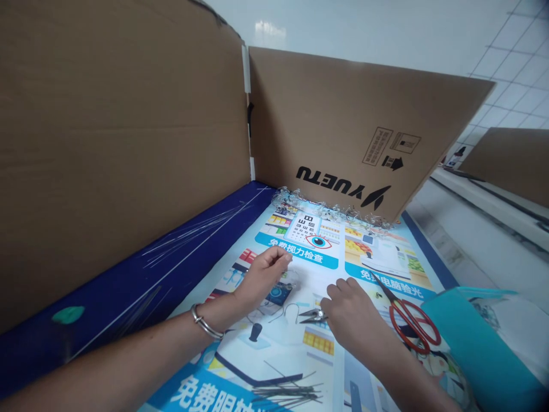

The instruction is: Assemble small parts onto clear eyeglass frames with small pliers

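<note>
My left hand (266,276), with a silver bangle at its wrist, is closed in a pinch over the printed sheet. Thin wire (281,316) curves just below it, and a faint clear loop (291,279) shows beside the fingertips; the pinched part itself is hidden. To the right, my right hand (349,306) is wrapped round small pliers (314,315). Their metal jaws point left toward the wire, slightly parted, while the handles are covered by my fingers. Red-handled scissors (414,325) lie just right of this hand.
Cardboard panels (128,126) wall off the left and back (300,114). Clear beaded wire pieces (343,214) line the back panel's foot. Dark thin stems (291,392) lie at the front, pale strands (197,229) on the blue strip. A teal box (476,337) stands at right.
</note>
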`<state>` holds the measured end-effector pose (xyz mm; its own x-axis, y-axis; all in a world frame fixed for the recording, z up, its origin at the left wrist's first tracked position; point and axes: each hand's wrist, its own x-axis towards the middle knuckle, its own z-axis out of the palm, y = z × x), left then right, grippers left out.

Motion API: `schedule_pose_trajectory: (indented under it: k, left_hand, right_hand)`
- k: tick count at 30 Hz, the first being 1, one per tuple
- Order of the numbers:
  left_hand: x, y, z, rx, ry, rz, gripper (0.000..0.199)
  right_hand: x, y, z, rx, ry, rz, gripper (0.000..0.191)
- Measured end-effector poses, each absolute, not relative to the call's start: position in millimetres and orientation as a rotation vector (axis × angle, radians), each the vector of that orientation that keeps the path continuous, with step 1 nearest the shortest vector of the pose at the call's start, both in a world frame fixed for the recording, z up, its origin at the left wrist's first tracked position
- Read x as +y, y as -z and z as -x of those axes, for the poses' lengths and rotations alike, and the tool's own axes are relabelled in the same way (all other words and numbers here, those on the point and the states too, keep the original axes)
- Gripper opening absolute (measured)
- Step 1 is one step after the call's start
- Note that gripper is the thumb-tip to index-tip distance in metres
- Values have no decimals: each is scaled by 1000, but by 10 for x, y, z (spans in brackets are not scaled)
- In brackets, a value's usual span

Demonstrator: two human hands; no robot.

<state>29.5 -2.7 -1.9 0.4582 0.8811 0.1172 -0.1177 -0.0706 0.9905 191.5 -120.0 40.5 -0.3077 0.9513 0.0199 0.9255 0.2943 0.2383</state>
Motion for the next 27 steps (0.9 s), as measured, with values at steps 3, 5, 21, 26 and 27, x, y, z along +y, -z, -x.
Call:
schedule_pose_trajectory:
  k: [3,5,21,26,27]
  left_hand:
    - [-21,33,-295,737,-958,-1391,21]
    - [-15,39,-296,737,-959,-1388,21]
    - [-12,32,-289,705,-1002,-1424,22]
    - [-17,19,-292,696,-998,-1426,22]
    - [-18,17,-293,694,-997,-1425,22]
  right_hand:
    - [-1192,-419,-1918,2413,-296,-1762,10]
    - [-1188,-414,-1921,2403,-295,-1780,10]
    - [-1116,-166,-1739,2459,-466,-1761,8]
    - [-1097,-193,-1694,2438,-487,-1754,10]
    - [-1094,-196,-1689,2435,-487,-1755,10]
